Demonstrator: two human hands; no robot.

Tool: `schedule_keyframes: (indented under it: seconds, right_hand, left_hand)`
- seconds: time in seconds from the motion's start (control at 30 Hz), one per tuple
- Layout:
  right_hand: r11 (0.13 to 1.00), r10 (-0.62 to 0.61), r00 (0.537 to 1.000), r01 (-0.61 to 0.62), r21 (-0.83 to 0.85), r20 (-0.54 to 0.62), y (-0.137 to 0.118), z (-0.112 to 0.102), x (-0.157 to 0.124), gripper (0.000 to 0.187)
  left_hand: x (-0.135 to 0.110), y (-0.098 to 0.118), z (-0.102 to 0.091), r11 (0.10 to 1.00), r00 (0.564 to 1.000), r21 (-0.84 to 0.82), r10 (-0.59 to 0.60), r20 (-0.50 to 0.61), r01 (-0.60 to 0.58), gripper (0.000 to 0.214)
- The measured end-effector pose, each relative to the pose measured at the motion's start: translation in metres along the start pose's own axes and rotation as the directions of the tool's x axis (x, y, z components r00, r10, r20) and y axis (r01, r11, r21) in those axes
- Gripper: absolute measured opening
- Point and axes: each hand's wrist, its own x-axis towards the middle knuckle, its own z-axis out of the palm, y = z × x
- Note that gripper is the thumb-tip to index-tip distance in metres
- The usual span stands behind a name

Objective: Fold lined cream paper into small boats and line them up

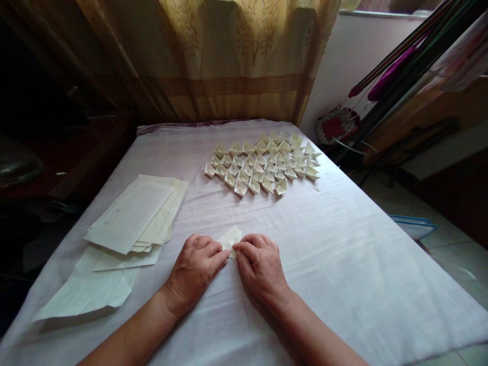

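A small folded piece of cream paper (231, 237) lies on the white cloth in front of me. My left hand (196, 269) and my right hand (259, 264) meet at its near edge, fingers curled and pinching it from either side. Only the far tip of the paper shows past my fingers. Further back sits a cluster of several small folded paper pieces (265, 162) laid in rows. To my left lies a stack of flat cream paper sheets (131, 218).
The table (343, 244) is covered with a white cloth. A yellow patterned curtain (229, 61) hangs behind it. Rods and a wooden frame (404, 66) lean at the right. A blue-rimmed object (414, 226) lies on the tiled floor beside the table's right edge.
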Motion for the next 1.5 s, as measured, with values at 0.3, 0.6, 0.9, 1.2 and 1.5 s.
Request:
schedule_keyframes:
  seconds: [0.3, 0.6, 0.9, 1.2, 1.5]
  right_hand:
    - [0.964, -0.25, 0.94, 0.264, -0.028, 0.232, 0.019, -0.017, 0.04, 0.031]
    - [0.956, -0.294, 0.926, 0.28, 0.092, 0.239, 0.033, -0.025, 0.031, 0.008]
    - [0.89, -0.452, 0.803, 0.434, 0.137, 0.389, 0.04, -0.04, 0.044, 0.009]
    - [0.942, -0.328, 0.888, 0.332, 0.045, 0.323, 0.032, -0.024, 0.052, 0.01]
    - [0.98, -0.196, 0.954, 0.182, 0.08, 0.228, 0.025, -0.011, 0.047, 0.013]
  left_hand:
    - [0.012, -0.03, -0.003, 0.967, 0.967, 0.1, 0.22, 0.13, -0.233, 0.018]
    - [-0.015, -0.007, 0.005, 0.988, 0.988, 0.013, 0.154, -0.005, -0.154, 0.03]
    - [-0.022, 0.004, 0.001, 0.995, 0.994, 0.027, 0.099, 0.047, -0.1, 0.035]
    - [-0.026, 0.002, 0.004, 0.995, 0.994, 0.023, 0.093, 0.053, -0.094, 0.041]
    - [-0.027, 0.003, 0.007, 0.996, 0.996, -0.016, 0.084, -0.03, -0.085, 0.041]
